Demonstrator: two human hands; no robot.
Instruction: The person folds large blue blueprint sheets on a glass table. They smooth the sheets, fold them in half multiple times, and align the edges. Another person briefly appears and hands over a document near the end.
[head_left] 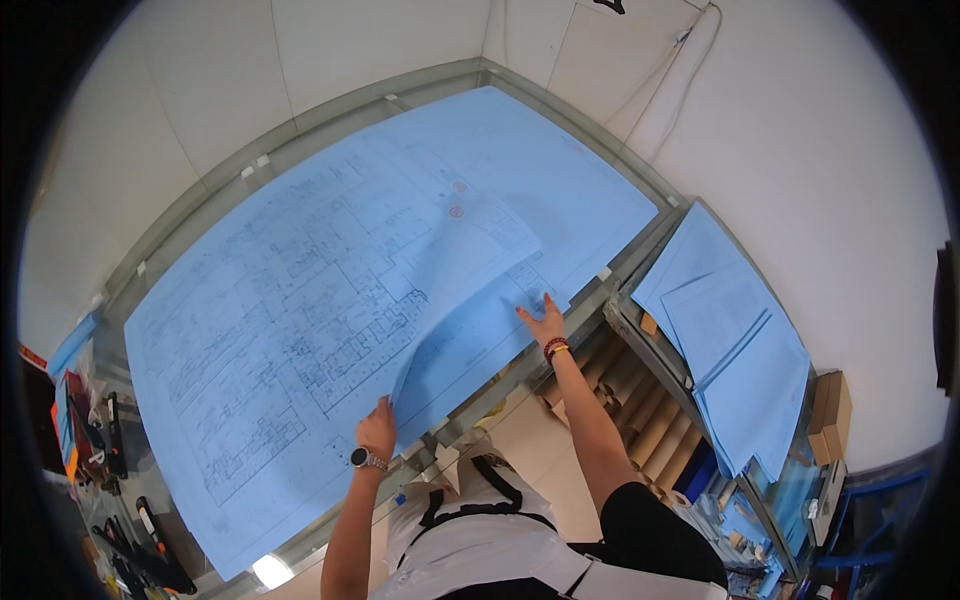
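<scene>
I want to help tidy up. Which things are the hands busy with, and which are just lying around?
Busy with:
- left hand gripping the lifted corner of the top blue drawing sheet
- right hand pressing flat on that sheet
- big blue plan underneath

Just lying around:
- stack of blue sheets on the right
- cardboard tubes
- cardboard box
- pens and tools on the left

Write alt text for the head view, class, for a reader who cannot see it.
A person's left hand lifts the near edge of a large blue drawing sheet on a glass table, while the right hand presses flat on the sheet below. More blue sheets lie stacked at right.
</scene>
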